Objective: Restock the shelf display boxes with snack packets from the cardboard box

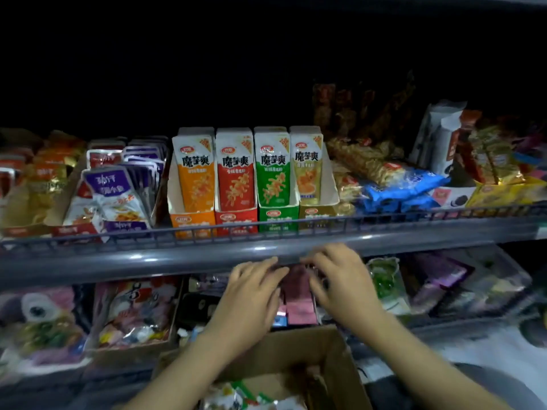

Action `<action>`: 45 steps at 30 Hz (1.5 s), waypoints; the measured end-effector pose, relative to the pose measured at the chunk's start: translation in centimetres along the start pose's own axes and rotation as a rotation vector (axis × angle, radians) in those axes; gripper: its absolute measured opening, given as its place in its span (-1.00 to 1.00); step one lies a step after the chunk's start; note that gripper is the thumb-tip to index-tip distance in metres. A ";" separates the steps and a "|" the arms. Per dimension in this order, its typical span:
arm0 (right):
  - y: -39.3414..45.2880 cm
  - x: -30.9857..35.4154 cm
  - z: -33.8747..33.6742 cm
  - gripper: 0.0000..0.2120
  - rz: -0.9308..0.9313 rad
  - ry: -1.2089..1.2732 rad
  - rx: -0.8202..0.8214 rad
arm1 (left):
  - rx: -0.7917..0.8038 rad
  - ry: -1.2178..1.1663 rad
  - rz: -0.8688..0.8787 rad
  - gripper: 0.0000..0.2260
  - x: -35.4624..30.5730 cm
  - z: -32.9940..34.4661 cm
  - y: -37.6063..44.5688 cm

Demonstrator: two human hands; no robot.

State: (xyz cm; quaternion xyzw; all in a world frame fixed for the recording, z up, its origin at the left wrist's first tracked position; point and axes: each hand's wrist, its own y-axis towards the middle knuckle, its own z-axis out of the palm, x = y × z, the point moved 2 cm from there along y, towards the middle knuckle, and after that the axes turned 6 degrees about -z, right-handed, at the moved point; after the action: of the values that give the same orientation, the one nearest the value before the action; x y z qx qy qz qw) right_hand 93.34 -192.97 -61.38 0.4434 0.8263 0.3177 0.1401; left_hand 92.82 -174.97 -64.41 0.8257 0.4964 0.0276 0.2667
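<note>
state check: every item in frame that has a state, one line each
left hand: fingers spread, pressed against the pink packets on the lower shelf
right hand: fingers curled onto the same packets
pink packets: upright in a row between both hands
cardboard box: open, a few packets left inside
orange display box: stocked, packets upright
red display box: stocked
green display box: stocked
gold display box: stocked
</note>
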 end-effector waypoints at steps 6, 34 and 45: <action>-13.6 2.6 5.5 -0.62 0.289 -0.099 0.423 | 0.344 -0.194 -0.299 -0.66 -0.4 5.5 -7.6; -22.2 1.4 7.6 -0.62 0.444 0.249 0.450 | 1.064 -0.485 -0.717 -0.59 -0.5 23.8 -14.9; -22.4 1.1 7.7 -0.62 0.536 0.351 0.371 | 1.173 -0.767 -1.040 -0.48 -4.0 26.4 -12.3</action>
State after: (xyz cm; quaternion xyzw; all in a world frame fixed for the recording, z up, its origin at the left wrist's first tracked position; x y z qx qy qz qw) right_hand 82.29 -198.05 -81.71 0.6010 0.7357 0.2591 -0.1746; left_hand 89.11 -184.69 -91.93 0.4509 0.6203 -0.6375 -0.0740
